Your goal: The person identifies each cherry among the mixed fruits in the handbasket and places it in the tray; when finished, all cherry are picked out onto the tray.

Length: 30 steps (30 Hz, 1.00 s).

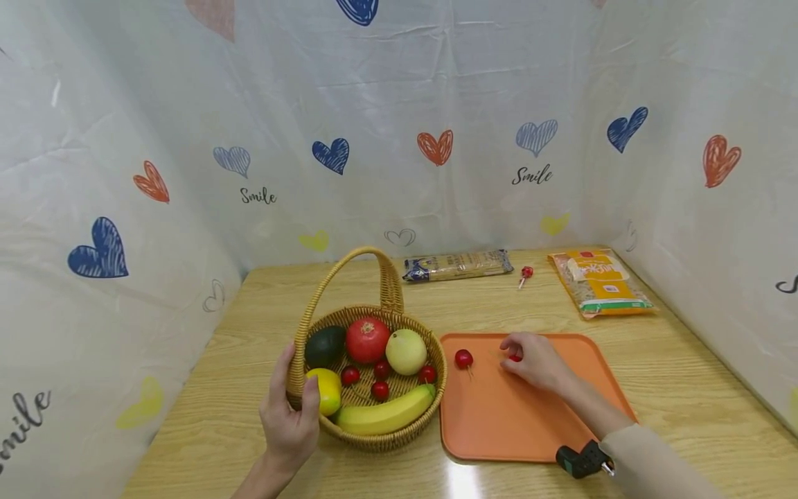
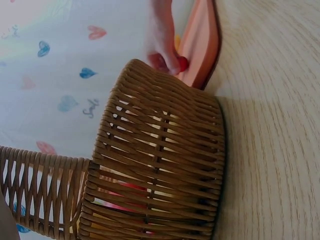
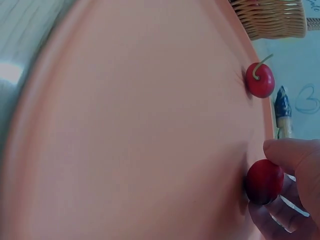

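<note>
My left hand [image 1: 289, 412] grips the wicker basket [image 1: 368, 441] at the left, where its handle meets the rim, thumb over the edge. In the basket lie an avocado [image 1: 325, 346], a pomegranate [image 1: 366, 339], a pale round pear [image 1: 406, 352], a banana [image 1: 385, 414], a yellow fruit [image 1: 327, 390] and several cherries. My right hand [image 1: 537, 360] is over the orange tray [image 1: 492, 430] and pinches a red cherry [image 3: 263, 181] between thumb and fingers, close to the tray's surface. A second cherry [image 1: 463, 358], with its stem, lies near the tray's left edge.
Behind the basket and tray lie a long packet with a blue end [image 1: 458, 265], a red lollipop [image 1: 526, 274] and an orange bag [image 1: 600, 283]. A white curtain printed with hearts [image 1: 399, 83] encloses the wooden table [image 1: 704, 388] at the back and sides.
</note>
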Each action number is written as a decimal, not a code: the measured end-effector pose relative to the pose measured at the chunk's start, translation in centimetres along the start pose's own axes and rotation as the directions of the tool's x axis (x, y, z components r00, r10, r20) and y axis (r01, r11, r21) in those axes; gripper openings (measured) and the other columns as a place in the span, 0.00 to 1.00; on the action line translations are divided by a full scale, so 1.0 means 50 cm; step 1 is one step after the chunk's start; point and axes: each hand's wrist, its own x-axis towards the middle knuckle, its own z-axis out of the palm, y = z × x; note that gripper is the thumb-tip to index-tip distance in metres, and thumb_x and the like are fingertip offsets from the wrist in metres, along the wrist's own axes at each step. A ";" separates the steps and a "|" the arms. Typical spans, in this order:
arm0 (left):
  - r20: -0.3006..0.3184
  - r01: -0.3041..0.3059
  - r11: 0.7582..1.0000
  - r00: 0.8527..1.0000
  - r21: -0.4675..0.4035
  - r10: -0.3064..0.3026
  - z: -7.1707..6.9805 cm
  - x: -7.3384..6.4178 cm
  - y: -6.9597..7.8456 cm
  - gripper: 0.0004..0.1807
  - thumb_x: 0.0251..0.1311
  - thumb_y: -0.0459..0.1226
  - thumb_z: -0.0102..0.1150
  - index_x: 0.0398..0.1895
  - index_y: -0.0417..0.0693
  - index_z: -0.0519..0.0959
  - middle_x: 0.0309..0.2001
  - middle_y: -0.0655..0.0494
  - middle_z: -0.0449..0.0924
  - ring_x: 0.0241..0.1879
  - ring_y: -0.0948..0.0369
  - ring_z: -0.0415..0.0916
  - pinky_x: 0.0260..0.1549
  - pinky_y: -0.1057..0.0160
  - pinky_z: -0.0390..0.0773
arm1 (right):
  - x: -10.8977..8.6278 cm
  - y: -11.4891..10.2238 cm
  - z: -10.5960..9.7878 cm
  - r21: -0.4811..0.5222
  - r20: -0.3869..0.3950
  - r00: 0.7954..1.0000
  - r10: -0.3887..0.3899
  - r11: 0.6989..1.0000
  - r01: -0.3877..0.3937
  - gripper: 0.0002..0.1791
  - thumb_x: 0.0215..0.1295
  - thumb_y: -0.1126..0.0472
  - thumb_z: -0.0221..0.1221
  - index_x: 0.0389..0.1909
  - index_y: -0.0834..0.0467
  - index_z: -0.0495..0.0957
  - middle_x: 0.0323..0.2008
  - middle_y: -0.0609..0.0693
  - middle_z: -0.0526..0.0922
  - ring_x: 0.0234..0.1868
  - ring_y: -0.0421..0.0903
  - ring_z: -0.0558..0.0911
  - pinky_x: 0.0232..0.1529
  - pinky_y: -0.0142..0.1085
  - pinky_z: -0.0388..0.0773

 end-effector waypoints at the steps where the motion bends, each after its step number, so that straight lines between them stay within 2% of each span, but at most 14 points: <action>1: 0.000 0.000 1.000 1.000 0.000 0.000 0.000 0.000 0.000 0.27 0.68 0.37 0.51 0.54 0.16 0.63 0.55 0.36 0.73 0.53 0.61 0.73 0.50 0.71 0.73 | 0.000 0.000 0.001 -0.002 -0.003 1.000 -0.002 1.000 0.002 0.09 0.51 0.65 0.68 0.33 0.60 0.79 0.25 0.43 0.75 0.27 0.40 0.72 0.28 0.36 0.73; 10: -0.003 -0.002 1.000 1.000 0.004 0.002 0.000 0.001 0.001 0.27 0.68 0.37 0.51 0.54 0.16 0.63 0.55 0.37 0.73 0.54 0.61 0.73 0.50 0.70 0.74 | -0.001 -0.002 0.003 -0.011 -0.005 1.000 -0.016 1.000 0.016 0.09 0.50 0.66 0.68 0.33 0.60 0.79 0.25 0.43 0.75 0.27 0.39 0.73 0.28 0.35 0.73; 23: -0.004 -0.003 1.000 1.000 -0.001 0.003 -0.001 0.002 0.002 0.26 0.68 0.36 0.51 0.54 0.16 0.63 0.54 0.36 0.74 0.52 0.63 0.74 0.50 0.72 0.73 | 0.001 -0.010 -0.006 -0.004 0.013 1.000 0.022 1.000 -0.022 0.10 0.52 0.66 0.67 0.36 0.60 0.80 0.25 0.43 0.75 0.26 0.39 0.72 0.28 0.35 0.73; 30: -0.004 -0.003 1.000 1.000 -0.003 0.003 -0.001 0.002 0.002 0.26 0.68 0.36 0.51 0.54 0.16 0.63 0.55 0.37 0.74 0.53 0.62 0.74 0.50 0.71 0.73 | 0.007 -0.021 -0.018 0.046 0.003 1.000 0.009 0.999 -0.009 0.11 0.53 0.66 0.66 0.38 0.64 0.80 0.27 0.46 0.76 0.28 0.41 0.73 0.28 0.36 0.73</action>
